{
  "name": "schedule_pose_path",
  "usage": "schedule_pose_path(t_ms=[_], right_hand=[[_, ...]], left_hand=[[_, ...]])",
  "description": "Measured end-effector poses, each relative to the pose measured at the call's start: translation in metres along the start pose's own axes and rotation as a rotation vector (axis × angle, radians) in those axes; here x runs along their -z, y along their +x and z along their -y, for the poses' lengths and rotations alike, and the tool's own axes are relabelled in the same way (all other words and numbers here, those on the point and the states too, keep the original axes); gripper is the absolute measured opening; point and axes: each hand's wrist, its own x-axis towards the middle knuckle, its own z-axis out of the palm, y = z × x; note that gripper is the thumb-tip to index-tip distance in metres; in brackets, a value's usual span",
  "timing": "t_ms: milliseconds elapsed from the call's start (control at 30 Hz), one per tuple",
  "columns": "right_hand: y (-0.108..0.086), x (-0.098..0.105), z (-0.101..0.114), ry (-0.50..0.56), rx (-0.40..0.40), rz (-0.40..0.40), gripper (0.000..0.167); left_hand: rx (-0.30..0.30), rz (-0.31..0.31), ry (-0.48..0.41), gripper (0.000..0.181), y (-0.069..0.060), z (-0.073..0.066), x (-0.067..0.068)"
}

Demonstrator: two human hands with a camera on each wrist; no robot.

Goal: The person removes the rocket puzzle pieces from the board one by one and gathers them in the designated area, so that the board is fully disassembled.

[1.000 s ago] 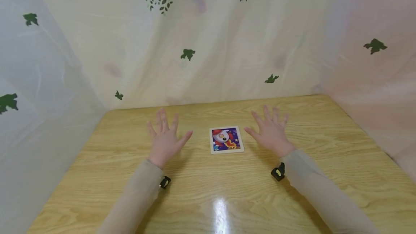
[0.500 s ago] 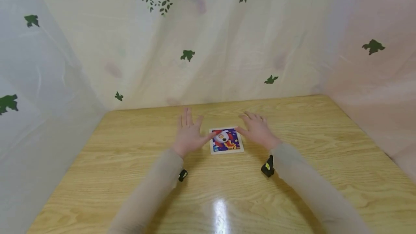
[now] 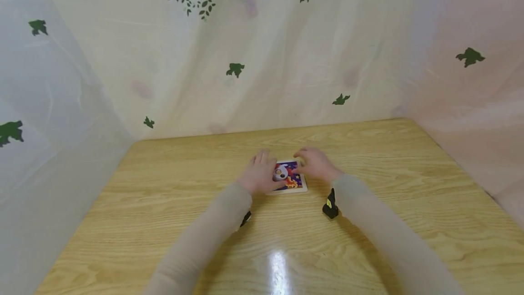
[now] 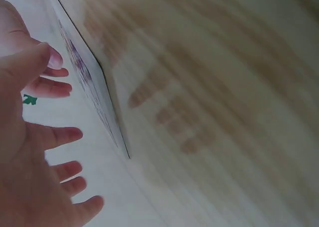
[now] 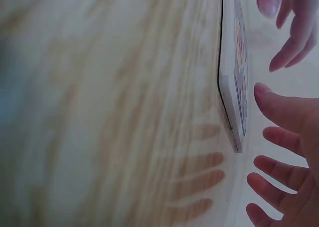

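Observation:
A flat, square picture board with a white border and a rocket on purple lies on the table. My left hand is over its left side, hiding part of the picture. At its upper right edge is my right hand, fingers bent a little. In the left wrist view, the left hand's fingers are spread and apart from the board. The right wrist view shows the right hand with a gap between its loosely bent fingers and the board. Neither hand holds anything.
The wood-grain table reflects light near the front. A pale curtain with green leaf shapes hangs behind it and along both sides. Black wrist cameras sit under the sleeves.
Both hands have moved inward toward the board, the left hand moving farther, to the right. Their spread fingers have bent somewhat. The board stays where it was.

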Motion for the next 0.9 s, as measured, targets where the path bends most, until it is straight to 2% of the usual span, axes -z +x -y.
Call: schedule_pose_path(t_ms=[133, 333, 500, 633, 900], right_hand=[[0.003, -0.002, 0.002, -0.032, -0.006, 0.031, 0.049], [0.006, -0.001, 0.007, -0.048, -0.006, 0.059, 0.045], [0.009, -0.001, 0.007, -0.031, 0.026, 0.063, 0.039], [0.012, 0.0, 0.006, -0.001, 0.023, 0.08, 0.036], [0.014, -0.001, 0.006, 0.019, 0.015, 0.111, 0.034]], left_hand=[[-0.018, 0.118, -0.009, 0.082, 0.0, -0.005, -0.003], [-0.024, 0.216, -0.009, 0.077, -0.002, -0.009, -0.003], [-0.055, 0.256, -0.008, 0.072, 0.0, -0.01, -0.003], [-0.063, 0.275, -0.018, 0.071, 0.001, -0.011, -0.002], [-0.06, 0.261, -0.018, 0.071, 0.001, -0.01, -0.004]])
